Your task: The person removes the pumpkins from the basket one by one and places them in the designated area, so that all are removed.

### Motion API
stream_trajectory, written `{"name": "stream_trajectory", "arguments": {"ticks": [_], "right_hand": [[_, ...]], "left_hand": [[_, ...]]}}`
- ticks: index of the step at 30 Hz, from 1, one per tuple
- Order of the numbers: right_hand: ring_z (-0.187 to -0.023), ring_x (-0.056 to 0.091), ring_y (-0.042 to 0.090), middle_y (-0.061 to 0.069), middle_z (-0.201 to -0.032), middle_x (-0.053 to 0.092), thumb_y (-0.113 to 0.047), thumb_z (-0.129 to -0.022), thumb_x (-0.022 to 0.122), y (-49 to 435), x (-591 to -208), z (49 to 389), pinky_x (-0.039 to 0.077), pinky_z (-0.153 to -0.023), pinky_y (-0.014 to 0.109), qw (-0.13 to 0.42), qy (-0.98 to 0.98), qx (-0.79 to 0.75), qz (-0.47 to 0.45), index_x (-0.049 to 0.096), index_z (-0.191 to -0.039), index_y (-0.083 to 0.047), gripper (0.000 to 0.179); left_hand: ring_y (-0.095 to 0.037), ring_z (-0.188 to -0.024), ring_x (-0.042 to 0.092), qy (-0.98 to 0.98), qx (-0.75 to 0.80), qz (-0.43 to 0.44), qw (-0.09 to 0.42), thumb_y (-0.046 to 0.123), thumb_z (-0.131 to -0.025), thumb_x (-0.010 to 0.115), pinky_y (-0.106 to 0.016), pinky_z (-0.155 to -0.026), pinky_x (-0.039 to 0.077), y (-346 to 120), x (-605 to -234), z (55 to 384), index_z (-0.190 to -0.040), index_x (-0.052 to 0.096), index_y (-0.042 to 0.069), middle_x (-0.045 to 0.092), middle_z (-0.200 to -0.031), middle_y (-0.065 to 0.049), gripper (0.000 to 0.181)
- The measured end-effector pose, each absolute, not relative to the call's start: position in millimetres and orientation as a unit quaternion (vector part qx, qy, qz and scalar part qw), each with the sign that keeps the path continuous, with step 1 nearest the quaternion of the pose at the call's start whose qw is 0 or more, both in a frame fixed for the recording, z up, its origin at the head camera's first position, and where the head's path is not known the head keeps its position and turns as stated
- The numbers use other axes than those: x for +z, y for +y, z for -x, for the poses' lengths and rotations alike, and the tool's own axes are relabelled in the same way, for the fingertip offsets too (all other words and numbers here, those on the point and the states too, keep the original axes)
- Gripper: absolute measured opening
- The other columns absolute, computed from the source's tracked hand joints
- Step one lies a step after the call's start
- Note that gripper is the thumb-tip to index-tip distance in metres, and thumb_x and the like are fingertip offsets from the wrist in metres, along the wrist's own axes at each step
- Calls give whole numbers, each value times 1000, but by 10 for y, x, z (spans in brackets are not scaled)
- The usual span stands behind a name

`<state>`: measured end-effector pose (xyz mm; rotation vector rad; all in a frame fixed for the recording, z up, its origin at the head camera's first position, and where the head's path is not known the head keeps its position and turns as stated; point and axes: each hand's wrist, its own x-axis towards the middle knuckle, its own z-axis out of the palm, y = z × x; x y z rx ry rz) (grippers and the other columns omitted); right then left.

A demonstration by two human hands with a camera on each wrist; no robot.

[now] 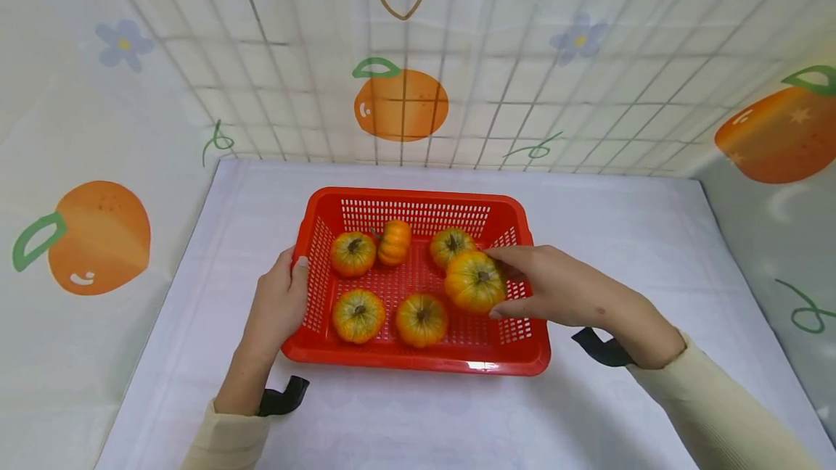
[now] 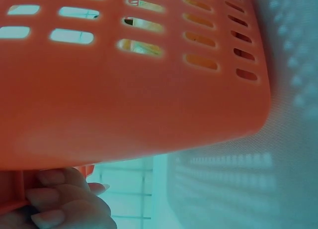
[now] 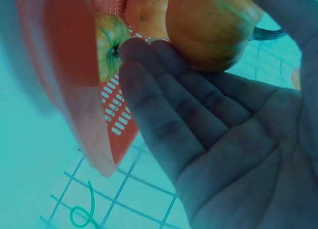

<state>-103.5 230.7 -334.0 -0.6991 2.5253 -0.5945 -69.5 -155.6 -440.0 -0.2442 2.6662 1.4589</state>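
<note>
A red plastic basket (image 1: 418,364) with slotted walls holds several small orange-yellow pumpkins, among them one at the front left (image 1: 358,316) and one at the front middle (image 1: 421,320). My left hand (image 1: 277,307) grips the basket's left rim, its fingers curled under the edge in the left wrist view (image 2: 74,201). At the right side, my right hand (image 1: 555,285) holds a pumpkin (image 1: 475,281) between thumb and fingers. That pumpkin (image 3: 211,30) overlaps the back right pumpkin (image 1: 451,244) in the head view. Another pumpkin (image 1: 395,243) lies tipped on its side near the back wall.
The basket stands on a table with a pale cloth (image 1: 418,426). Behind it rises a wire grid (image 1: 509,107) covered by a sheet printed with oranges and flowers. Similar printed sheets (image 1: 78,354) hang at left and right.
</note>
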Motion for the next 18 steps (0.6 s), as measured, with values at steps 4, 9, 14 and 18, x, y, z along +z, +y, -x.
{"name": "stream_trajectory", "arguments": {"ticks": [4, 9, 14, 18], "right_hand": [[-116, 67, 24, 7, -129, 69, -45, -83, 89, 2393, -3343, 1000, 59, -94, 45, 217, 918, -233, 234, 52, -149, -1, 86], [-112, 68, 25, 6, -126, 70, -49, -84, 87, 2500, -3324, 949, 61, -87, 45, 213, 922, -253, 201, 53, -147, -2, 85], [-114, 69, 28, 7, -127, 70, -55, -85, 84, 2586, -3315, 904, 62, -84, 45, 190, 927, -267, 180, 54, -146, -4, 85], [-116, 69, 30, 9, -132, 69, -56, -86, 82, 2637, -3320, 884, 61, -88, 48, 173, 929, -274, 180, 53, -147, -6, 84]], "left_hand": [[-28, -89, 70, 870, 485, 80, 45, 35, -113, 42, -44, -73, 64, -1553, -4426, 689, -158, 40, 9, 69, -121, -17, 52], [-28, -91, 71, 864, 494, 83, 50, 34, -113, 43, -44, -73, 64, -1538, -4437, 670, -157, 41, 9, 69, -123, -17, 50], [-27, -91, 71, 865, 493, 84, 47, 34, -113, 43, -44, -73, 64, -1544, -4433, 669, -156, 42, 9, 69, -123, -16, 50], [-28, -90, 71, 868, 487, 84, 45, 35, -113, 42, -43, -73, 64, -1556, -4426, 675, -156, 42, 9, 69, -122, -17, 50]]}}
